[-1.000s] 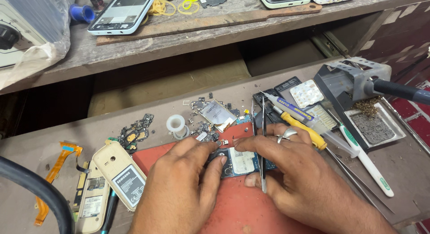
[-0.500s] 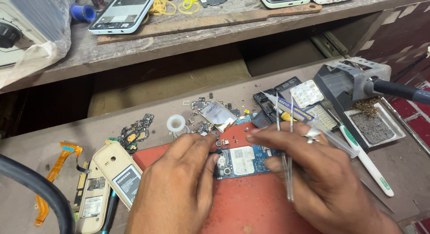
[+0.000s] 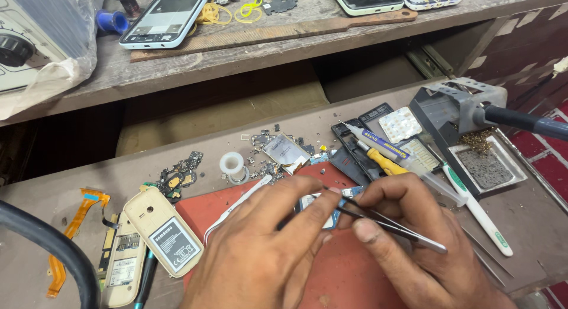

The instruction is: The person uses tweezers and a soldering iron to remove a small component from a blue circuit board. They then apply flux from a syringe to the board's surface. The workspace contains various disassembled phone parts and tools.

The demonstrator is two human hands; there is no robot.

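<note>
My left hand point(image 3: 266, 250) lies on the red mat point(image 3: 349, 273), its fingers pressing down a small blue circuit board point(image 3: 316, 201) that is mostly hidden under them. My right hand point(image 3: 414, 244) grips metal tweezers point(image 3: 390, 225) between thumb and forefinger, with the tips pointing left onto the board next to my left fingertips. A white plastic tool point(image 3: 236, 205) lies just behind my left hand.
A cream phone body with its battery point(image 3: 163, 238) lies at the left, beside an orange flex cable point(image 3: 71, 226). Loose parts, a tape roll point(image 3: 232, 165), a syringe point(image 3: 402, 161), a yellow screwdriver point(image 3: 384, 162) and a soldering iron stand point(image 3: 473, 137) lie behind. Phones point(image 3: 163, 16) rest on the shelf.
My right hand turned the tweezers from upright to lying low, tips pointing left at the board. My left fingers slid further over the board, covering more of it.
</note>
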